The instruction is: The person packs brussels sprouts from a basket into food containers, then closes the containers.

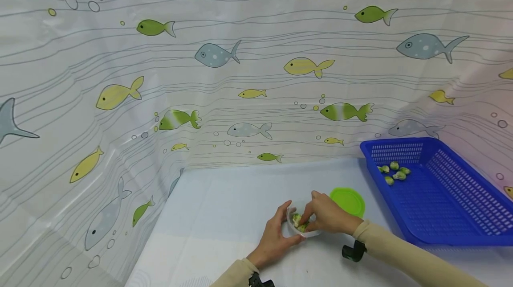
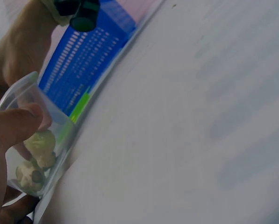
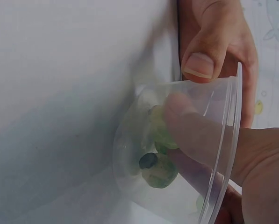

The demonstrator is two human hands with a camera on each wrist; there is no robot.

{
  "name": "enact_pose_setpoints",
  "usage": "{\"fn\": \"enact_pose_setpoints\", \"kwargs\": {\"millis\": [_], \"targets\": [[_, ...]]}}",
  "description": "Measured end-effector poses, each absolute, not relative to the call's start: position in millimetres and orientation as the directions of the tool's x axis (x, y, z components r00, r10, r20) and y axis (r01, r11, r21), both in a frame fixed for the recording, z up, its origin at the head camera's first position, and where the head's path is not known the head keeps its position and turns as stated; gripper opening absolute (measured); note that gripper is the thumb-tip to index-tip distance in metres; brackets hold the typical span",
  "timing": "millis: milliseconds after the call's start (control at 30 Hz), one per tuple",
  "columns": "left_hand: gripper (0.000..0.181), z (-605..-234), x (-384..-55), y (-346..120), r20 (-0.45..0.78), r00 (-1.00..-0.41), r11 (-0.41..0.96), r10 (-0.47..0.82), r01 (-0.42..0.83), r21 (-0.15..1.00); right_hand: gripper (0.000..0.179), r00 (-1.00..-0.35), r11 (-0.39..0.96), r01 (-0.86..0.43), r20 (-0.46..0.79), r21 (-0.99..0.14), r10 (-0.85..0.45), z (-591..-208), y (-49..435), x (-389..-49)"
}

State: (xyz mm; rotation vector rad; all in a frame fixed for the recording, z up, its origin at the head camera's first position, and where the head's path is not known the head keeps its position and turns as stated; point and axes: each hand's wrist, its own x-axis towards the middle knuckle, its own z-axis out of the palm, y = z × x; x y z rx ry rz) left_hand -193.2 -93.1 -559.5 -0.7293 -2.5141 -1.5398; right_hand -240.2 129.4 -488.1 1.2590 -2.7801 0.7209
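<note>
A clear plastic tub [image 1: 311,234] stands on the white-covered table, with a few Brussels sprouts [image 1: 296,219] inside. My left hand [image 1: 274,239] holds it from the left, thumb on the near side and fingers curved round the far side. From the right, my right hand [image 1: 329,214] reaches in over the rim. Its thumb and fingers pinch a pale green Brussels sprout [image 3: 161,133] low in the tub, seen through the wall in the right wrist view. Another Brussels sprout [image 3: 160,175] lies beside it, close to the bottom.
A round bright green lid [image 1: 349,201] lies just behind my right hand. Further right is a large blue plastic basket [image 1: 453,198] with several Brussels sprouts [image 1: 399,175] in its far left corner. A fish-print curtain [image 1: 224,100] hangs behind and along the left side.
</note>
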Motion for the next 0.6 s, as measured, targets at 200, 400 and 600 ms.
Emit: {"fn": "enact_pose_setpoints", "kwargs": {"millis": [200, 400, 600], "targets": [[0.097, -559.7, -192.7, -93.3, 0.323, -0.883, 0.373, 0.341, 0.443, 0.816, 0.023, -0.666, 0.563, -0.729, 0.213, -0.388, -0.715, -487.2, 127.2, -239.7], [0.097, -560.6, -193.2, -93.8, 0.332, -0.878, 0.373, 0.344, 0.452, 0.81, 0.022, -0.648, 0.548, -0.743, 0.212, -0.384, -0.731, -484.1, 124.5, -239.0], [0.097, -560.6, -193.4, -93.2, 0.334, -0.878, 0.377, 0.343, 0.454, 0.807, 0.022, -0.658, 0.56, -0.732, 0.187, -0.389, -0.73, -485.7, 122.9, -239.4]]}}
